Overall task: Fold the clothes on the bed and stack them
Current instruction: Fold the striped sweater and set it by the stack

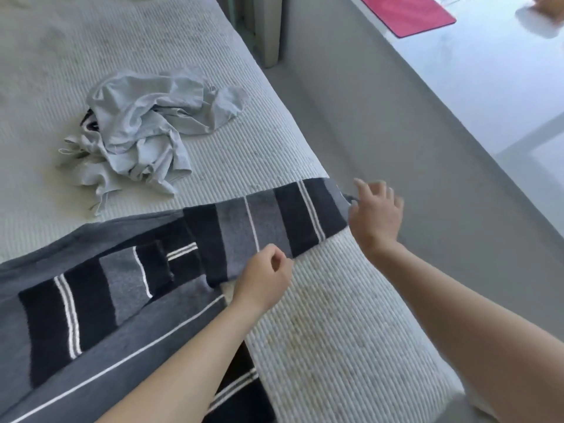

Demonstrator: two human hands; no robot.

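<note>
The right hand (376, 213) has its fingers spread and loosely bent at the cuff end of a striped sweater sleeve (274, 227); whether they pinch the cloth cannot be told. The left hand (264, 280) is curled, thumb and fingertips pinching the sleeve's near edge. The striped sweater (91, 300) lies spread across the ribbed white bed cover (335, 331), sleeve stretched toward the bed's edge. A crumpled pale grey garment (146, 132) lies further up the bed. Beyond are grey floor (396, 132) and a pink mat (409, 13).

Both hands (265, 277) (374, 213) at striped sweater's sleeve (268, 221); grey clothes (146, 132) crumpled beyond
</note>
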